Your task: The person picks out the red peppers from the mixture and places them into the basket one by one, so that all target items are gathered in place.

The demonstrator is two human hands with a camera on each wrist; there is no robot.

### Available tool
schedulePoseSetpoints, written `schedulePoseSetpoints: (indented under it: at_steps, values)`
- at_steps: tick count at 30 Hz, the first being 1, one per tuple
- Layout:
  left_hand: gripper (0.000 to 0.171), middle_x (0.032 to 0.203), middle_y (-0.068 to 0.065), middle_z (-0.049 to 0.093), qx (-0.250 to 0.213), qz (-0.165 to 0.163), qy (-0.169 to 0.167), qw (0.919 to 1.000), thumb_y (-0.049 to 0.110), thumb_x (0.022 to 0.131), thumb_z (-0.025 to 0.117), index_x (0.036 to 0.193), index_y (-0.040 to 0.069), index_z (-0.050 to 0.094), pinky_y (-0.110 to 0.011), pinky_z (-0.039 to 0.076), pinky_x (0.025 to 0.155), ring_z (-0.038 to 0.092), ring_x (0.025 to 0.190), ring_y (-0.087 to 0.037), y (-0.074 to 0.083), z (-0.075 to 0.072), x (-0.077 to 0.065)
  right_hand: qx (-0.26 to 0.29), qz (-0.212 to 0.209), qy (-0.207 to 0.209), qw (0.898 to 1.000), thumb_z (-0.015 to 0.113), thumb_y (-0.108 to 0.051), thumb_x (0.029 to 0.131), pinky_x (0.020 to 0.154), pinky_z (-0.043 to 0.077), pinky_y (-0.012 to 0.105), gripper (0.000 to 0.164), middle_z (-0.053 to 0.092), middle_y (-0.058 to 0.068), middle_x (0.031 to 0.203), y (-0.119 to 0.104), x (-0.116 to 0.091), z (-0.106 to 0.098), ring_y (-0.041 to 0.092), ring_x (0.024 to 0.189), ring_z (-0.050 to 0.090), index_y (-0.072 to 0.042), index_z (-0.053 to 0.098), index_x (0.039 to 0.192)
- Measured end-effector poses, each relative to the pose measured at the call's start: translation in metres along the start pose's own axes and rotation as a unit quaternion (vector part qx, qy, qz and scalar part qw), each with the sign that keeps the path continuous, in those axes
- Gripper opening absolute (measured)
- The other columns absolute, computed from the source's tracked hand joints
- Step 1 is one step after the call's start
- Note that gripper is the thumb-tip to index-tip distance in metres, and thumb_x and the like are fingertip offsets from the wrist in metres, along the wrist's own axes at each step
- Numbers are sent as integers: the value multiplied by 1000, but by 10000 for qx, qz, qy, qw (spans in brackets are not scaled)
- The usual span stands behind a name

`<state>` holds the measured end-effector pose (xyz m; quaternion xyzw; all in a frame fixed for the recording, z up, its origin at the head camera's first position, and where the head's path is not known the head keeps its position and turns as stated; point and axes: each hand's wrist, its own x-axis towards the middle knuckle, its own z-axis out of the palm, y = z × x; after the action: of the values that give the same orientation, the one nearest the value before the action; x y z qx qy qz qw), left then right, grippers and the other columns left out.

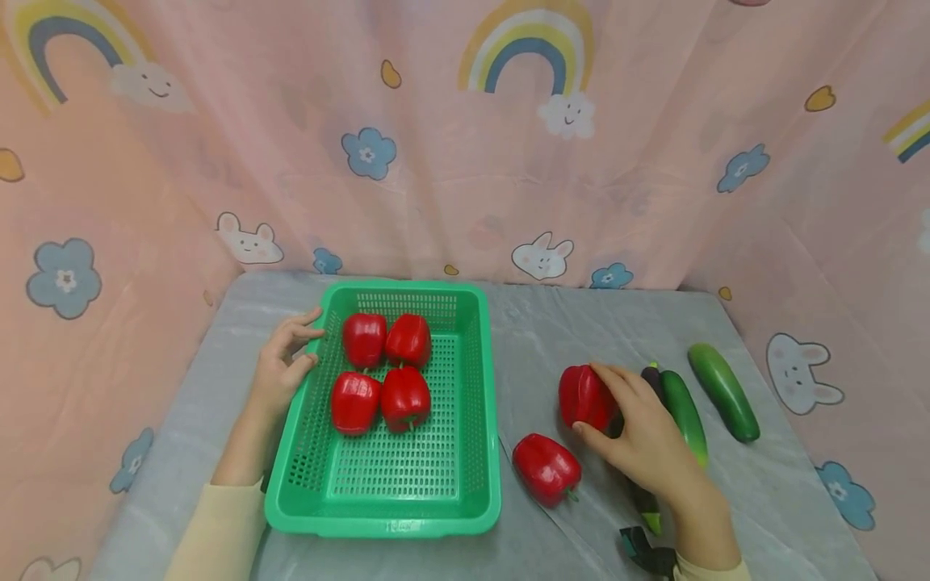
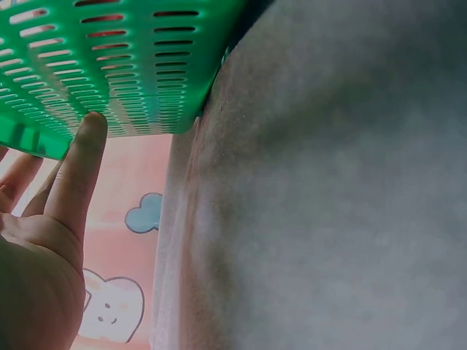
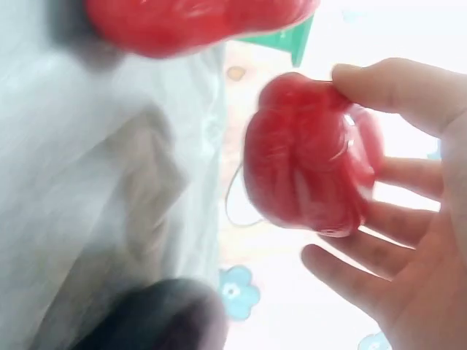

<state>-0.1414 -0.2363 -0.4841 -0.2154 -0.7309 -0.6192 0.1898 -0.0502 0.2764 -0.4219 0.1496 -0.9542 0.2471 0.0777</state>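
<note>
In the head view my right hand (image 1: 647,440) holds a red bell pepper (image 1: 581,395) between thumb and fingers. The right wrist view shows this bell pepper (image 3: 306,160) raised off the cloth. My left hand (image 1: 279,367) rests at the left side of a green plastic basket (image 1: 495,436), its fingers loosely extended by the rim. A digit touches the basket's slotted outer wall (image 2: 139,65) in the left wrist view. Several red bell peppers (image 1: 356,403) sit grouped inside the basket. Another red bell pepper (image 1: 546,470) lies on the cloth between the basket and my right hand.
Grey cloth (image 1: 538,339) covers the table. Right of my right hand lie a green cucumber-like vegetable (image 1: 683,415) and another green one (image 1: 724,393). A dark eggplant-like vegetable (image 1: 651,379) is partly hidden by that hand. A pink patterned curtain (image 1: 436,218) hangs behind.
</note>
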Motion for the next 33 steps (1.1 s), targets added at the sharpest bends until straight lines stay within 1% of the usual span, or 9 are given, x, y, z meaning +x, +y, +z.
schedulePoseSetpoints:
  at_steps: [3, 5, 10, 14, 18, 22, 26, 33]
  values:
    - [26, 148, -36, 54, 49, -33, -16, 10000, -21, 93, 57, 118, -22, 61, -21, 43, 113, 60, 137, -19, 1, -1, -1, -6, -291, 347, 9990, 98, -24, 75, 78, 65, 59, 95, 60, 18, 143, -7, 7, -1, 37, 122, 60, -4, 53, 157]
    - [26, 148, -38, 53, 73, -22, -38, 10000, -20, 93, 58, 119, -22, 61, -21, 43, 113, 59, 137, -19, 1, -1, -1, 44, -439, 507, 9977, 98, -24, 75, 78, 65, 58, 95, 60, 16, 144, -12, 12, -2, 35, 123, 61, -6, 54, 157]
    - [26, 148, -39, 53, 79, -59, -11, 10000, -20, 93, 58, 119, -22, 62, -21, 43, 112, 58, 138, -23, 0, -1, 0, 265, -735, 707, 9944, 98, -24, 77, 84, 64, 61, 97, 59, 14, 148, -30, 26, -4, 34, 129, 60, -9, 52, 161]
    - [26, 149, -38, 53, 55, -90, 5, 9999, -19, 93, 59, 119, -21, 63, -21, 43, 112, 59, 139, -24, 0, -1, 0, 471, -1031, 848, 9899, 96, -22, 78, 89, 62, 63, 95, 59, 15, 150, -40, 37, -3, 35, 133, 59, -10, 52, 161]
    - [26, 149, -39, 53, 49, -73, 7, 10000, -20, 92, 59, 118, -21, 63, -22, 44, 112, 60, 137, -22, -1, -2, 0, 655, -1159, 826, 9877, 96, -23, 79, 91, 61, 62, 94, 59, 13, 150, -49, 45, 1, 34, 133, 59, -11, 52, 161]
    - [26, 148, -39, 53, 46, -81, 33, 10000, -20, 92, 59, 118, -20, 63, -22, 44, 111, 61, 136, -22, -2, -2, -1, 777, -1099, 710, 9883, 96, -25, 78, 88, 63, 59, 95, 58, 11, 151, -55, 49, 4, 32, 133, 59, -12, 51, 162]
    - [25, 149, -38, 53, 47, -122, 23, 9999, -18, 94, 59, 118, -20, 63, -22, 43, 112, 59, 138, -24, 0, -1, -1, 799, -1071, 598, 9892, 97, -27, 79, 87, 64, 57, 96, 57, 10, 153, -63, 51, 6, 32, 135, 58, -13, 50, 162]
    - [26, 149, -39, 51, 43, -136, 1, 9999, -20, 93, 58, 119, -22, 62, -22, 42, 112, 58, 139, -26, 2, -1, 0, 775, -1321, 432, 9873, 96, -30, 82, 91, 63, 54, 94, 57, 9, 154, -73, 55, 11, 30, 137, 58, -11, 50, 162]
